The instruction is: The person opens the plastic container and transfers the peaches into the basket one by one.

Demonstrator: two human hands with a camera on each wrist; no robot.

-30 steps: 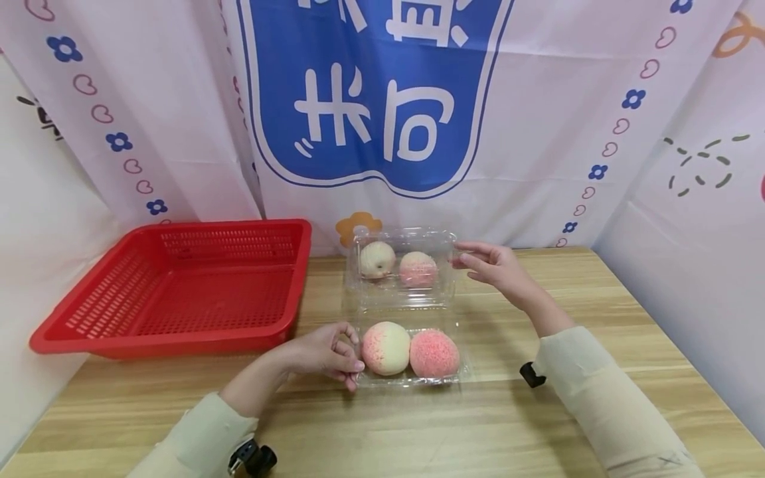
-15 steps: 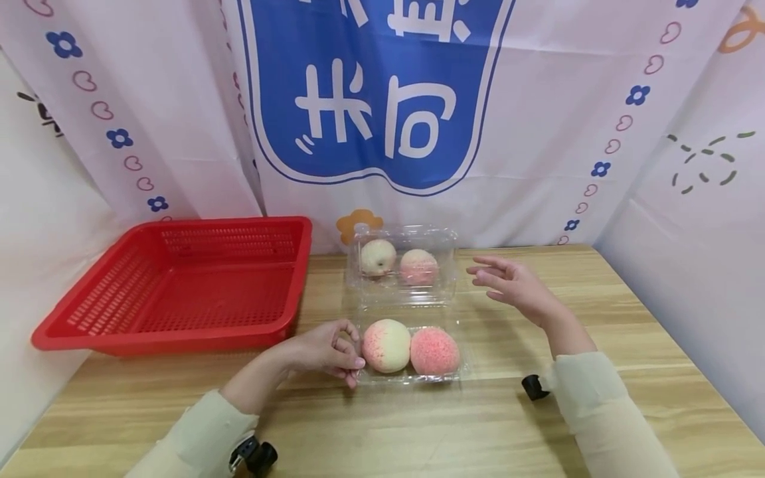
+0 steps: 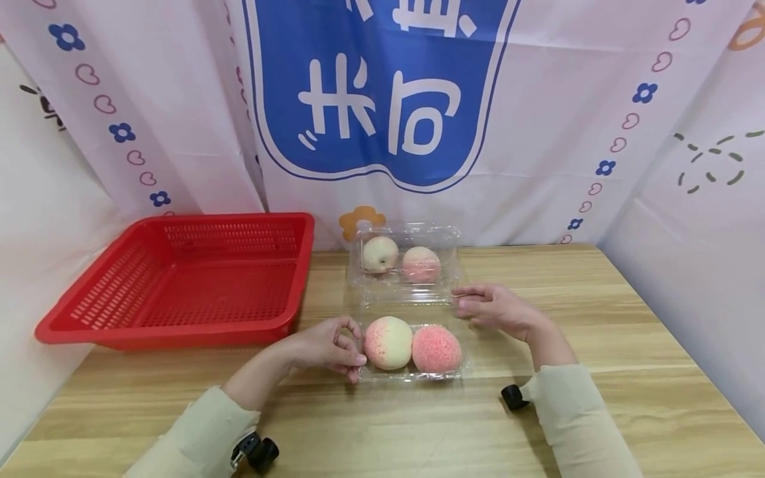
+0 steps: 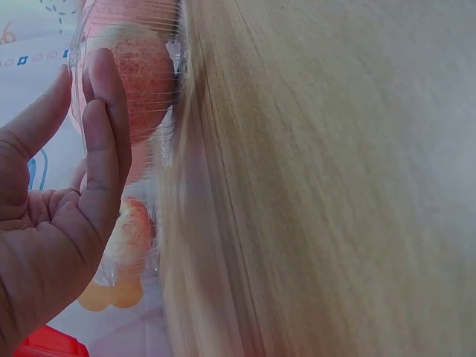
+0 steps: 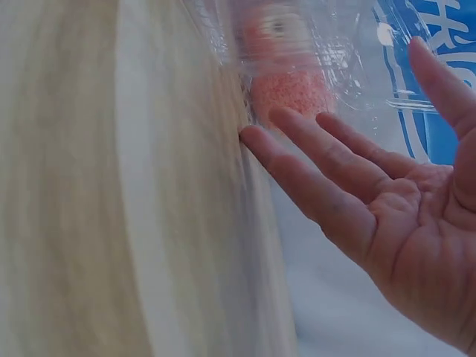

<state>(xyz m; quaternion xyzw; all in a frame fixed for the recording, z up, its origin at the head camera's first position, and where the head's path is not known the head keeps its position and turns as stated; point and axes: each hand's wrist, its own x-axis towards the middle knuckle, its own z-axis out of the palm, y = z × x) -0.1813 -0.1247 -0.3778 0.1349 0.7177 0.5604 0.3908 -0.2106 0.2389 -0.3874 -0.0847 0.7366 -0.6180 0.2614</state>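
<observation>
At the table's middle lies a clear plastic box (image 3: pixel 409 378) with a pale peach (image 3: pixel 388 343) and a pink peach (image 3: pixel 437 348) in it, side by side. My left hand (image 3: pixel 331 346) holds its left end; in the left wrist view, thumb and fingers (image 4: pixel 100 134) stand either side of its rim. Behind it stands another clear plastic box (image 3: pixel 364 285), with a pale peach (image 3: pixel 380 255) and a pinkish peach (image 3: pixel 421 265) seen through it. My right hand (image 3: pixel 499 309), fingers extended, is near the right side between the boxes. Whether it touches plastic I cannot tell.
A red plastic basket (image 3: pixel 179 332) with slotted walls stands left of the boxes, close to my left forearm. A printed cloth (image 3: pixel 538 166) hangs along the table's back edge. Wooden tabletop (image 3: pixel 609 318) stretches to the right.
My right hand has left the right side of the rear box, drawn back to the right, then come forward and inward toward the front box. My left hand has stayed at the front box.
</observation>
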